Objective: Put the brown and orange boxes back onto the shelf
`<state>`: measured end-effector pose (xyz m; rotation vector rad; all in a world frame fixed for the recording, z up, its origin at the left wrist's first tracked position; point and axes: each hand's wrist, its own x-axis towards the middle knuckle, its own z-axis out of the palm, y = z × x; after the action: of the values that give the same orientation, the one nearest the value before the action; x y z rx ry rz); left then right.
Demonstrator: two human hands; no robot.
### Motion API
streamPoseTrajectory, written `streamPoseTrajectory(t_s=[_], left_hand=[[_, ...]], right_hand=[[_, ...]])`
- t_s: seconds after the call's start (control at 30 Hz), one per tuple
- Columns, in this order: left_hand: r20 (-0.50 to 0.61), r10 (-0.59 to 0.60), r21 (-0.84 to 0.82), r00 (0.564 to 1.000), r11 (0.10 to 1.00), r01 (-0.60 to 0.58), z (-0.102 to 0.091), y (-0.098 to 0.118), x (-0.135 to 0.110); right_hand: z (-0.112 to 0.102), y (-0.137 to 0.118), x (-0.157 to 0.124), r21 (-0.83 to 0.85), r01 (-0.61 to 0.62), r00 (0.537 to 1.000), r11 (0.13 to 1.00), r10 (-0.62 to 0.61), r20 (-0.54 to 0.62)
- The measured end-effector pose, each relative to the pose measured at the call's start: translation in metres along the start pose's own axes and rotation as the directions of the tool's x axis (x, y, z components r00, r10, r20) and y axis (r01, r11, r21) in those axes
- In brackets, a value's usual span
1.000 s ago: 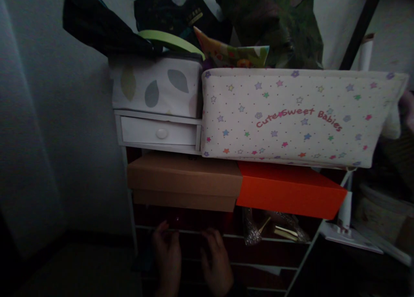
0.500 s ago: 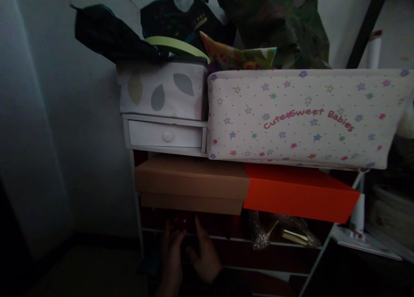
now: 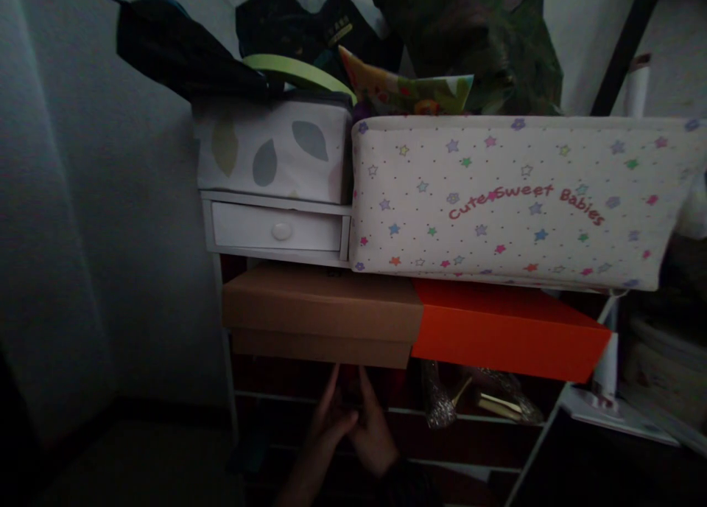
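Observation:
My left hand (image 3: 327,424) and my right hand (image 3: 374,432) are pressed close together at the bottom of the view. Their fingers point up into the dim shelf space just under a brown cardboard box (image 3: 320,312). A small dark thing (image 3: 349,390) sits between the fingertips; it is too dark to tell what it is or whether the hands grip it. An orange box (image 3: 508,334) lies right of the brown one on the same shelf.
A star-print fabric bin (image 3: 508,197) and a small white drawer (image 3: 276,231) under a leaf-print box (image 3: 270,149) stand on the boxes. Glittery heeled shoes (image 3: 475,400) lie on the lower shelf to the right. A grey wall (image 3: 99,234) is on the left.
Both hands rose and came together, from spread apart on the lower shelf rail to touching just under the brown box. The view shifted slightly.

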<state>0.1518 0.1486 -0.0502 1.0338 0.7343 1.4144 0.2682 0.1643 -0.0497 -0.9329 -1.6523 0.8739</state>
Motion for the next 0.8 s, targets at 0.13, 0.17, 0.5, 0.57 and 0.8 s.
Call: streamPoseTrajectory(t_s=[0.13, 0.17, 0.5, 0.57, 0.8], left_hand=[[0.019, -0.007, 0.011, 1.000, 1.000, 0.007, 0.005, -0.001, -0.002], [0.021, -0.011, 0.013, 1.000, 1.000, 0.011, 0.006, -0.001, -0.001], [0.064, 0.055, 0.119, 0.996, 0.991, -0.062, 0.012, -0.008, 0.003], [0.069, 0.087, 0.189, 0.994, 0.977, -0.099, 0.013, -0.011, 0.003], [0.116, 0.234, 0.585, 0.965, 0.769, -0.256, 0.017, -0.013, -0.006]], right_hand=[[-0.007, 0.001, -0.003, 0.047, -0.032, 0.999, 0.998, 0.034, -0.040], [-0.008, 0.000, -0.004, 0.056, -0.028, 0.998, 0.998, 0.031, -0.049], [-0.017, -0.002, -0.011, 0.073, -0.011, 0.999, 0.997, 0.015, -0.053], [-0.017, -0.003, -0.012, 0.052, -0.020, 0.999, 0.998, 0.022, -0.037], [-0.031, -0.014, -0.026, -0.235, 0.041, 0.999, 0.971, -0.039, 0.015]])
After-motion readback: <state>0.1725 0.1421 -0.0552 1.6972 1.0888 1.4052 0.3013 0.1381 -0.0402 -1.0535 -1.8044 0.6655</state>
